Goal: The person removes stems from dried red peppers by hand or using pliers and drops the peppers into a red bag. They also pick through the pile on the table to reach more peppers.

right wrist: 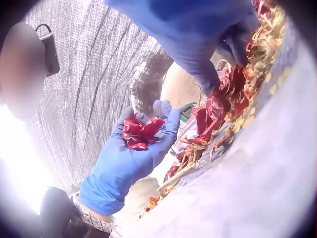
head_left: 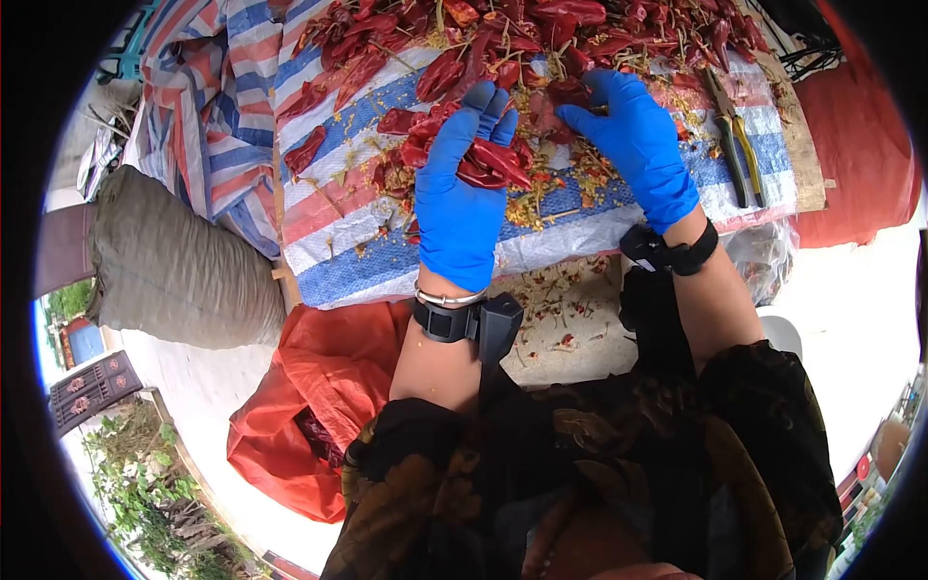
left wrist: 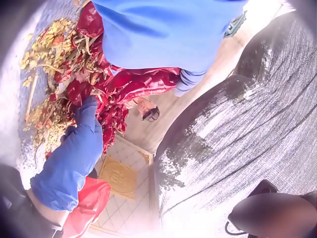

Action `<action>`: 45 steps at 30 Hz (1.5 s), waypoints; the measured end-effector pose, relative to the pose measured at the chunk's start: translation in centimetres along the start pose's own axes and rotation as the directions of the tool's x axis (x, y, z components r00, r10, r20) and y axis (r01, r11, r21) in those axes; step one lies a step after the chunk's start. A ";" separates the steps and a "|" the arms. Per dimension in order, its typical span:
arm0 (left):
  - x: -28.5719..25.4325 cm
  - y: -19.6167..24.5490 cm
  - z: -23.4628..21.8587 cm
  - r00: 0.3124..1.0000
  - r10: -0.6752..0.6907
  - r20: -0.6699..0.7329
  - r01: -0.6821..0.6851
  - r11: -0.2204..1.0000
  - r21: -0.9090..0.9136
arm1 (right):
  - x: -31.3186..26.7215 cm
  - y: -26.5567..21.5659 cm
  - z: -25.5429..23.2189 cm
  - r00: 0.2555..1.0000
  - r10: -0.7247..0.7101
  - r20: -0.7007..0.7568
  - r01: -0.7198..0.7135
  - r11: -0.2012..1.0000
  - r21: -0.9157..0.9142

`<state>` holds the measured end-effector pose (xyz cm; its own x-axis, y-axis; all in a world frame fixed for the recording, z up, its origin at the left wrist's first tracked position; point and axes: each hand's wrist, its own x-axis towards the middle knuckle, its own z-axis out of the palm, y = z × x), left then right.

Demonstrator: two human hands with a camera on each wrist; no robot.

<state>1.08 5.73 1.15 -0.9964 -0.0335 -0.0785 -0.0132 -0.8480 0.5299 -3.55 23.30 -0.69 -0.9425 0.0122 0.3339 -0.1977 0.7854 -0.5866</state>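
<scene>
My left hand (head_left: pixel 459 217), in a blue glove, is turned palm up with fingers curled around several dried red chilies (head_left: pixel 498 164). The right wrist view shows these chilies (right wrist: pixel 141 133) lying in its cupped palm. My right hand (head_left: pixel 638 145), gloved likewise, reaches to the near edge of a heap of dried chilies (head_left: pixel 570 14). Its thumb and fingers stand apart around a dark red chili (head_left: pixel 568 92). Between and below the hands lie loose yellow seeds (head_left: pixel 527 213) and stem bits. In the left wrist view the left glove hides most of what it holds.
A striped woven sheet (head_left: pixel 329 261) covers the work surface. Pliers (head_left: pixel 739 145) lie to the right. A full grey sack (head_left: pixel 184 261) stands at left, an open red bag (head_left: pixel 309 406) below it, and a red bundle (head_left: pixel 855 155) at far right.
</scene>
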 end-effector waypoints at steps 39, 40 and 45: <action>-2.1 0.0 2.3 0.971 -0.228 0.072 0.079 0.590 0.803 | -2.1 -3.5 -3.5 0.946 -0.041 0.322 -0.261 0.493 0.830; -2.2 0.0 2.1 0.969 -0.223 0.109 0.062 0.641 0.765 | -2.4 -3.3 -3.2 0.946 -0.042 0.323 -0.261 0.494 0.829; -2.3 -0.9 0.7 0.970 -0.207 0.128 0.074 0.752 0.655 | -2.5 -6.5 -4.4 0.610 0.235 0.756 -0.706 -0.272 0.654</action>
<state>3.29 6.88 1.46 -0.9744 0.2109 -0.0773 -0.1386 -0.2937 0.9458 1.31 20.91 5.52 -0.8255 -0.2758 -0.4924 0.5428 -0.6269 -0.5588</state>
